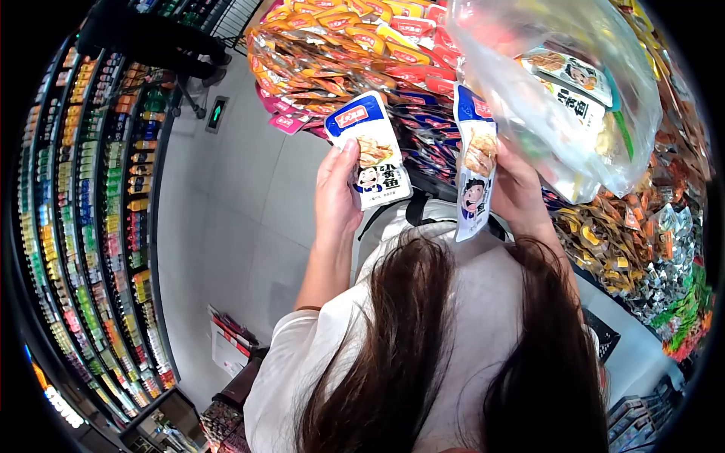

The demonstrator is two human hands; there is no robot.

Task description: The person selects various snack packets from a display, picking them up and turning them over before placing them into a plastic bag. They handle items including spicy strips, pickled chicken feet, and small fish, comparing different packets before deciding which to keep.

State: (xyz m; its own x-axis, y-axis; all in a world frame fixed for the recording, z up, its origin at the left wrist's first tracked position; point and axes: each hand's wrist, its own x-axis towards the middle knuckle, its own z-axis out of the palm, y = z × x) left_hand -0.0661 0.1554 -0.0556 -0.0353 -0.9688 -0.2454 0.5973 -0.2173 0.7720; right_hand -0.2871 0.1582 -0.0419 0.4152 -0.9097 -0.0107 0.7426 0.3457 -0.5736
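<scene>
My left hand (337,185) grips a snack packet (371,152) by its left edge, thumb across the front. This packet is white with a blue top, a red label and a cartoon face, and it faces me. In my right hand (521,189) is a matching snack packet (474,177), turned partly edge-on; the fingers behind it are mostly hidden. A clear plastic bag (540,140) bulges just above and beside my right hand. Through its film similar white packets (578,98) show, along with something green.
Piled packets in orange, red and blue (355,53) fill the display ahead. More bagged snacks (604,234) lie at right. Bottle shelves (91,219) line the left, across a tiled floor (219,196). A person's dark legs (158,45) and a cart wheel (198,112) show at upper left.
</scene>
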